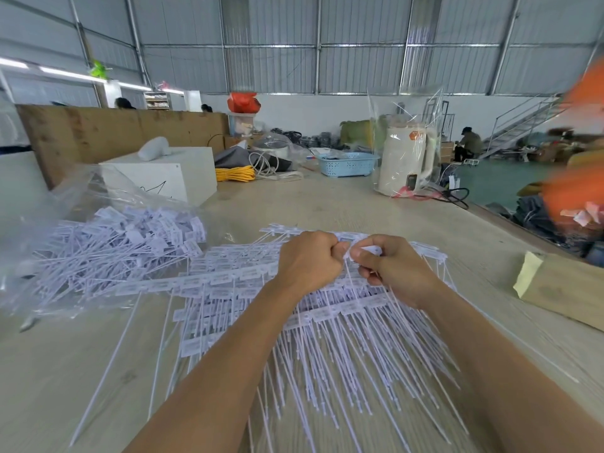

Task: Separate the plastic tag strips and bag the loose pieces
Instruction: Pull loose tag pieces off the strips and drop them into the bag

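A heap of white plastic tag strips (pixel 248 289) lies on the wooden table (pixel 65 361), their long thin tails fanned toward me. My left hand (pixel 307 259) and my right hand (pixel 389 266) meet above the heap, fingers curled, both pinching the same tag strip (pixel 351 253) between them. At the left lies a clear plastic bag (pixel 81 204), open, with a pile of loose single tags (pixel 124 246) in it.
A wooden block with yellow tape (pixel 562 286) sits at the right table edge. Farther back stand a white box (pixel 163 174), yellow cable (pixel 233 174), a blue basket (pixel 348 163) and a wrapped white kettle (pixel 405 161). A person sits far off at the right.
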